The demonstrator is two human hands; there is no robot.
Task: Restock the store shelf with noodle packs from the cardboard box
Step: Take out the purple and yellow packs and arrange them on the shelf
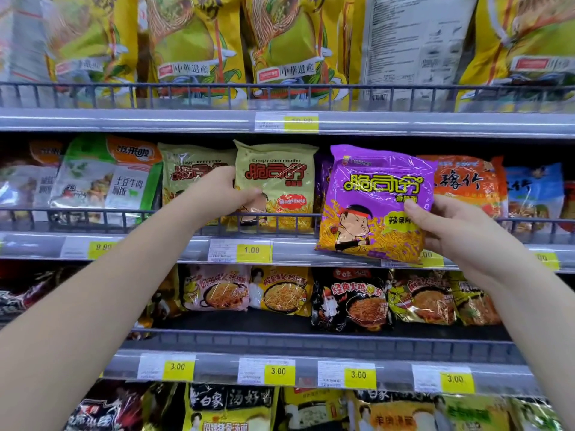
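Note:
My right hand (448, 225) grips a purple noodle pack (370, 206) by its right edge and holds it upright in front of the middle shelf (292, 247), just outside the wire rail. My left hand (224, 191) pinches the left edge of a pale green noodle pack (280, 181) that stands on the same shelf behind the rail. A second pale green pack (189, 169) stands to its left, partly behind my left hand. The cardboard box is out of view.
Orange (466, 181) and blue packs (535, 194) fill the shelf to the right of the purple one, white-green packs (109, 178) to the left. Tall yellow bags (193, 45) crowd the shelf above. Black and yellow packs (348, 300) sit on the shelf below.

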